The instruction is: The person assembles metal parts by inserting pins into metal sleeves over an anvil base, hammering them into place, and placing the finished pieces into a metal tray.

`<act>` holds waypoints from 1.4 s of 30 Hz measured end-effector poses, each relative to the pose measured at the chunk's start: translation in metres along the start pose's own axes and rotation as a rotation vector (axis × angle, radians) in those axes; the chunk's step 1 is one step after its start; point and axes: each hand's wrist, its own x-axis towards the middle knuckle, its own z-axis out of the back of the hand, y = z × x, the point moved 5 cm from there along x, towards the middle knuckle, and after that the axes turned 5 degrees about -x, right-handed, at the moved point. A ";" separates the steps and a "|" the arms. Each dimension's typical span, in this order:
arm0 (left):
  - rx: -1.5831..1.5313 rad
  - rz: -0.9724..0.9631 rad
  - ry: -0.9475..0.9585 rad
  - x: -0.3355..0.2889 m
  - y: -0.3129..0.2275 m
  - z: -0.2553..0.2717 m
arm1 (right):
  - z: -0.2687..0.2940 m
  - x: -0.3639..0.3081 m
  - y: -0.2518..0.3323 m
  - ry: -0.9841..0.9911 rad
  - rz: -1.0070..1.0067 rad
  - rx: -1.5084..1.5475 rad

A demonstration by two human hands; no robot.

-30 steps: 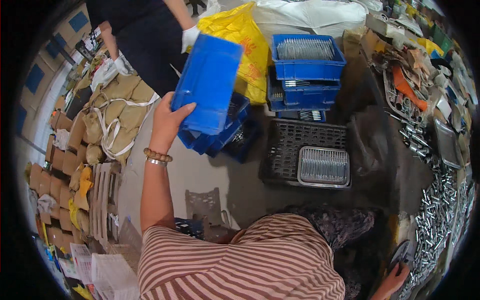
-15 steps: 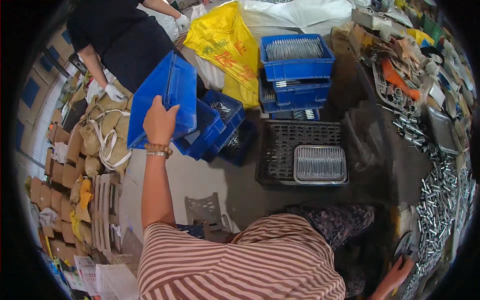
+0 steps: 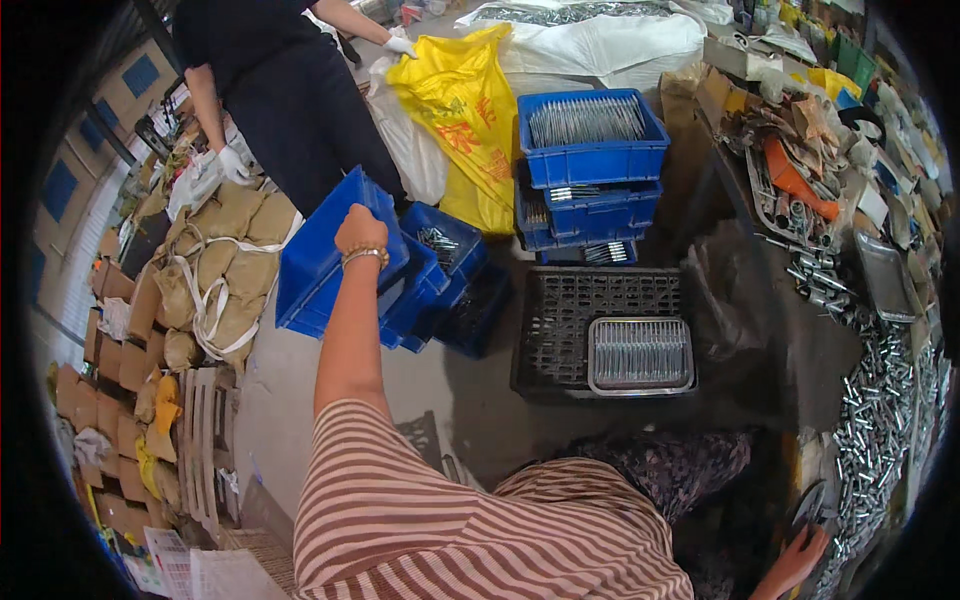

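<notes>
Far left of centre, my left hand (image 3: 362, 230) grips the near rim of an empty-looking blue plastic bin (image 3: 318, 275). This bin is tilted against other blue bins (image 3: 425, 285), and whether it rests on them I cannot tell. Thin metal parts (image 3: 437, 243) lie in one bin beside it. At the lower right my right hand (image 3: 797, 558) has bent fingers at a dark rounded object (image 3: 808, 505), next to a heap of short metal pieces (image 3: 875, 430); its grip is partly hidden. Metal rods stand in rows in a tray (image 3: 640, 357) on a black crate (image 3: 555, 330).
Stacked blue bins (image 3: 595, 165) of metal rods stand beyond the crate. A gloved co-worker (image 3: 290, 100) stands at the far left, one hand on a yellow sack (image 3: 455, 110). Tan sacks (image 3: 235, 215) and cardboard boxes (image 3: 115, 400) line the left. A cluttered bench (image 3: 740, 200) runs along the right.
My left hand has moved right and away with the blue bin, which now sits closer to the other bins. The co-worker's gloved hand has reached the yellow sack. My right hand stays in place.
</notes>
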 end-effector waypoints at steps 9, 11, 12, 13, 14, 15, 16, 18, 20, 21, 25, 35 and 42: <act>0.043 -0.083 0.030 -0.009 -0.010 -0.056 | -0.041 -0.011 -0.039 -0.029 -0.024 0.121; 0.019 -0.154 0.038 -0.022 -0.014 -0.033 | -0.020 -0.008 -0.014 -0.038 -0.045 0.136; 0.014 -0.168 0.028 -0.025 0.002 -0.022 | -0.012 0.000 -0.003 0.037 -0.072 0.216; 0.015 -0.173 0.027 -0.035 0.008 -0.005 | -0.010 0.002 -0.003 0.047 -0.078 0.202; 0.013 -0.167 0.041 -0.045 0.016 0.011 | -0.009 0.003 -0.002 0.047 -0.056 0.222; -0.038 -0.183 0.040 -0.056 0.022 0.032 | -0.010 0.003 -0.003 0.052 -0.027 0.248; -0.025 -0.203 0.013 -0.061 0.038 0.050 | -0.013 0.002 -0.009 0.030 -0.025 0.262; -0.097 -0.205 -0.075 -0.069 0.073 0.080 | -0.012 0.000 -0.011 0.024 -0.016 0.254; -0.092 -0.150 -0.090 -0.086 0.096 0.106 | -0.016 0.001 -0.012 0.005 -0.025 0.257; -0.043 -0.114 -0.106 -0.095 0.112 0.114 | -0.021 0.002 -0.016 0.042 -0.052 0.212; 0.110 0.069 0.107 -0.137 0.182 0.106 | -0.028 0.002 -0.020 0.132 -0.066 0.264; -0.158 0.048 0.631 -0.251 0.204 -0.066 | -0.041 -0.006 -0.021 -0.067 -0.062 0.195; -0.654 0.064 0.703 -0.265 0.141 -0.143 | -0.037 -0.016 -0.029 -0.173 -0.085 0.074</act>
